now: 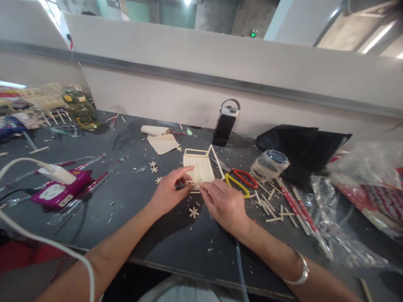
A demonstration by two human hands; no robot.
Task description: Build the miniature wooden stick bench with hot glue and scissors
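Observation:
A small structure of pale wooden sticks lies on the dark table in front of me. It has a slatted base, a low frame along its back and a taller frame on its right side. My left hand pinches the front left of the structure between thumb and fingers. At the front right, my right hand has its fingers closed around the same front edge, where a thin stick runs between both hands. My fingers partly hide that edge. Just below the hands lies a star-shaped piece of sticks.
Scissors with red and yellow handles lie right of the structure, beside loose cut sticks and a clear jar. A black bottle stands behind. A purple power strip with cables is at left; plastic wrapping covers the right.

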